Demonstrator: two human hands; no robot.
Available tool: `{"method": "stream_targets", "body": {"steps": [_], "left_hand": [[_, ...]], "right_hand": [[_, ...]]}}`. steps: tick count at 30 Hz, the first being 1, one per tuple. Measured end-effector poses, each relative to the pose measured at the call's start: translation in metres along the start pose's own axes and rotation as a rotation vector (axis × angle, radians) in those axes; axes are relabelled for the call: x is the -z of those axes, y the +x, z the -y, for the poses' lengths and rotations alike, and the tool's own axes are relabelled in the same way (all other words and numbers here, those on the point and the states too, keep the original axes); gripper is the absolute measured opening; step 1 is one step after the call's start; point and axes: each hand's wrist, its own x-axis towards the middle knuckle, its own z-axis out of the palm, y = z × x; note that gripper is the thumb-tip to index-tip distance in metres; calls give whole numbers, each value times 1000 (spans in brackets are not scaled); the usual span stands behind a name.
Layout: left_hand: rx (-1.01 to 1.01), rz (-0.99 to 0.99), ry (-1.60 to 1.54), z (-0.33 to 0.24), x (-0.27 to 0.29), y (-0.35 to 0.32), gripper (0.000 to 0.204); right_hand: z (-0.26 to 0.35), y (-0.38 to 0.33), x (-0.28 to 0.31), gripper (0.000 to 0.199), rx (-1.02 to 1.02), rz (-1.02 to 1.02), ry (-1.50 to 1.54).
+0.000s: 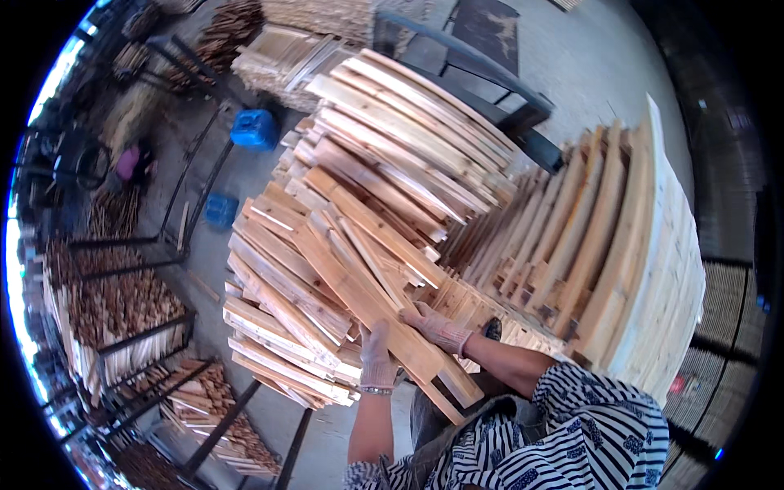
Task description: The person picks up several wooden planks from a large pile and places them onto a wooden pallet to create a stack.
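Observation:
My left hand (376,357), in a pale work glove, grips the left edge of a long wooden board (351,282). That board slants from the pile down toward my lap. On its other side my right hand (438,327), also gloved, closes on the same bundle, its fingertips over the board's edge. One or two narrower boards (457,382) lie against it below my hands; how they are held is partly hidden. Under the far end spreads a pile of loose planks (286,314), lying at mixed angles.
A tall stack of planks (604,237) stands close on my right. More planks (408,122) lie ahead, beside a dark metal frame (482,69). Two blue plastic containers (254,129) sit on the floor to the left, near racks of wood strips (122,302). A person (133,163) is farther off.

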Motion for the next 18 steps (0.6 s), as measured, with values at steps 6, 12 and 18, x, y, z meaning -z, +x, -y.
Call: {"method": "stream_targets", "body": {"steps": [6,12,18], "left_hand": [[-181,125,130,-48,-60,-74,59],[-522,107,434,-50,-132,-168,87],[-782,406,345,8,-221,-239,95]], "right_hand": [[112,-106,44,106,203,-68,216],[130,-209,111,121,551,-65,255],[90,-319,163,133,1016,-403,182]]}}
